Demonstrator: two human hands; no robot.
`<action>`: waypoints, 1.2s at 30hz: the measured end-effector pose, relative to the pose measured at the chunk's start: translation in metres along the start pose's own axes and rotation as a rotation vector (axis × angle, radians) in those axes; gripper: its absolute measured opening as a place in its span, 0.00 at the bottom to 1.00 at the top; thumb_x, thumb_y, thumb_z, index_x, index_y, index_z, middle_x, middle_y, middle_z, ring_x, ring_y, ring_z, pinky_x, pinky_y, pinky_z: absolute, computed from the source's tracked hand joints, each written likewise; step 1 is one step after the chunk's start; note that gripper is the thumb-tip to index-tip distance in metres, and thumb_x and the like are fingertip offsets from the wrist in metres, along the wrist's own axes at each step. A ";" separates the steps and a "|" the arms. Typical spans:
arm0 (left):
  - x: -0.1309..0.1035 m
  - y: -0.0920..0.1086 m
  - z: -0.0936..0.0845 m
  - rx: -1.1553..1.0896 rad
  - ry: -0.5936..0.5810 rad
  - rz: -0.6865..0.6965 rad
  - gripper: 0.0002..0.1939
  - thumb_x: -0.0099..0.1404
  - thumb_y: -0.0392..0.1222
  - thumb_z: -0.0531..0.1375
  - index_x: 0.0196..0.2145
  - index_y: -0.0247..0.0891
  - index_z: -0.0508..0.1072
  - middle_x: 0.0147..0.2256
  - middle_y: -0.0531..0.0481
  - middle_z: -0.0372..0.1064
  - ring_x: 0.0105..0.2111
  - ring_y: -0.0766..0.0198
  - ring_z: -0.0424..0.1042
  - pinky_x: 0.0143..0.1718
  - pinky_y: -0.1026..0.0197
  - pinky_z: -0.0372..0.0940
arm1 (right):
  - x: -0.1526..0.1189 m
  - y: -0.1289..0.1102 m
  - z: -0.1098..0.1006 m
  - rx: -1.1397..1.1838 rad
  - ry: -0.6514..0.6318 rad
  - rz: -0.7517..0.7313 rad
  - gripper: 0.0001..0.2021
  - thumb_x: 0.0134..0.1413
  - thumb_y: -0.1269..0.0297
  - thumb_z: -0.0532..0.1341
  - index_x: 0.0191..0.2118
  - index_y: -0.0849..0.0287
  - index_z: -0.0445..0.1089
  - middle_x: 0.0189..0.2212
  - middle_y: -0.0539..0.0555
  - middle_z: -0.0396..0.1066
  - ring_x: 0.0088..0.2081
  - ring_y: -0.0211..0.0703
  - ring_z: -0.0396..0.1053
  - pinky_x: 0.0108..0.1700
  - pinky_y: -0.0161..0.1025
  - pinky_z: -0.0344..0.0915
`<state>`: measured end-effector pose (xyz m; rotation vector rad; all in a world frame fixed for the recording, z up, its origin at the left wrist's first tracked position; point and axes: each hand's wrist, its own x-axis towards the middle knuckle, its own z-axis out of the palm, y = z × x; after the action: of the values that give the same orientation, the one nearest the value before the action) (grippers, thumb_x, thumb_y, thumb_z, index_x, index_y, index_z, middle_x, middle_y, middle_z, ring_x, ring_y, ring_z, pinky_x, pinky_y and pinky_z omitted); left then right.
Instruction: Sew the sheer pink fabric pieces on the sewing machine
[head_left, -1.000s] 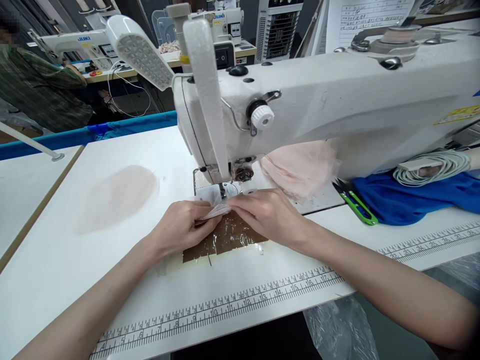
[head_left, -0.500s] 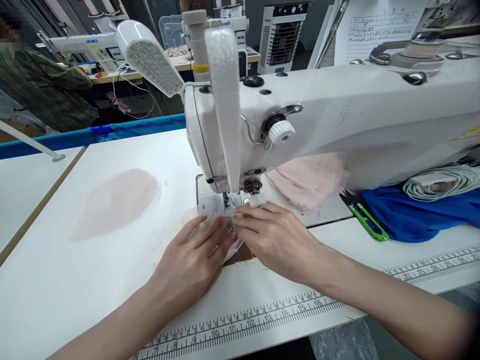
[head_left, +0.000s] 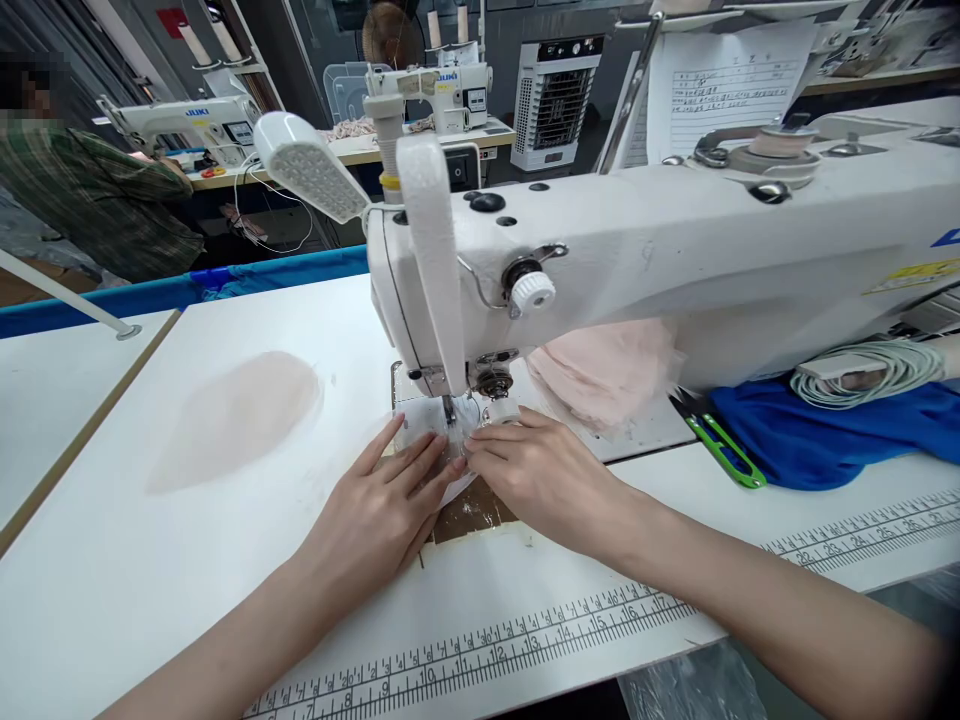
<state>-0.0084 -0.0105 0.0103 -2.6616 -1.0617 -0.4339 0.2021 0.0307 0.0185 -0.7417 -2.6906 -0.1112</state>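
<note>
My left hand (head_left: 386, 510) lies with fingers outstretched, its fingertips on a sheer pale piece of fabric (head_left: 454, 488) just in front of the presser foot (head_left: 449, 410). On the other side, my right hand (head_left: 544, 475) has its fingers pressed together at that fabric's right edge, the thumb mostly hidden beneath. Much of the fabric is covered by my fingers. Over both hands stands the white sewing machine head (head_left: 630, 245). A leaf-shaped sheer pink piece (head_left: 236, 415) lies flat on the table, left of my left hand. A stack of pale pink fabric pieces (head_left: 607, 370) sits under the machine arm.
Green-handled thread snips (head_left: 724, 440) lie beside a blue cloth (head_left: 817, 430), on which a coiled pale cord (head_left: 862, 375) rests. A ruler strip (head_left: 480, 660) runs along the table's front edge. At the back left stands a person in a plaid shirt (head_left: 90, 190).
The view has tilted, so the machine sits lower and slightly left. My left index finger is stretched further from the others. My right hand stays by the presser foot.
</note>
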 end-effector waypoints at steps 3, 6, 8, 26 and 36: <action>0.001 -0.007 0.004 -0.002 -0.021 -0.002 0.17 0.69 0.34 0.50 0.52 0.35 0.71 0.52 0.42 0.70 0.53 0.53 0.69 0.63 0.38 0.51 | 0.002 0.004 0.004 -0.009 0.044 -0.009 0.09 0.56 0.81 0.56 0.32 0.65 0.72 0.36 0.58 0.77 0.37 0.43 0.74 0.47 0.42 0.66; 0.002 -0.015 0.009 0.008 -0.013 -0.008 0.18 0.70 0.35 0.49 0.54 0.36 0.70 0.52 0.42 0.70 0.53 0.54 0.69 0.63 0.38 0.50 | 0.003 0.008 0.011 -0.024 0.079 -0.020 0.09 0.56 0.81 0.56 0.34 0.66 0.72 0.37 0.59 0.77 0.37 0.43 0.74 0.46 0.41 0.66; 0.004 -0.020 0.013 0.016 0.007 -0.010 0.18 0.70 0.35 0.49 0.54 0.36 0.69 0.52 0.42 0.70 0.53 0.54 0.69 0.63 0.38 0.50 | 0.005 0.011 0.014 -0.037 0.085 -0.020 0.10 0.57 0.81 0.55 0.34 0.66 0.72 0.38 0.58 0.77 0.36 0.42 0.74 0.46 0.41 0.66; 0.000 -0.015 0.009 -0.032 0.063 0.005 0.18 0.68 0.32 0.51 0.54 0.33 0.69 0.50 0.43 0.72 0.51 0.55 0.71 0.64 0.41 0.49 | 0.001 0.014 0.021 -0.053 0.188 -0.089 0.13 0.60 0.78 0.52 0.38 0.64 0.74 0.39 0.54 0.77 0.39 0.41 0.74 0.49 0.42 0.65; 0.004 -0.019 0.011 -0.020 0.054 -0.003 0.17 0.70 0.33 0.49 0.52 0.31 0.70 0.49 0.42 0.73 0.51 0.56 0.72 0.65 0.39 0.47 | 0.003 0.015 0.021 -0.062 0.189 -0.071 0.12 0.59 0.78 0.53 0.37 0.64 0.74 0.39 0.54 0.77 0.35 0.40 0.74 0.45 0.40 0.67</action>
<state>-0.0168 0.0087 0.0035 -2.6503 -1.0512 -0.5164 0.2011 0.0487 0.0001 -0.6199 -2.5427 -0.2700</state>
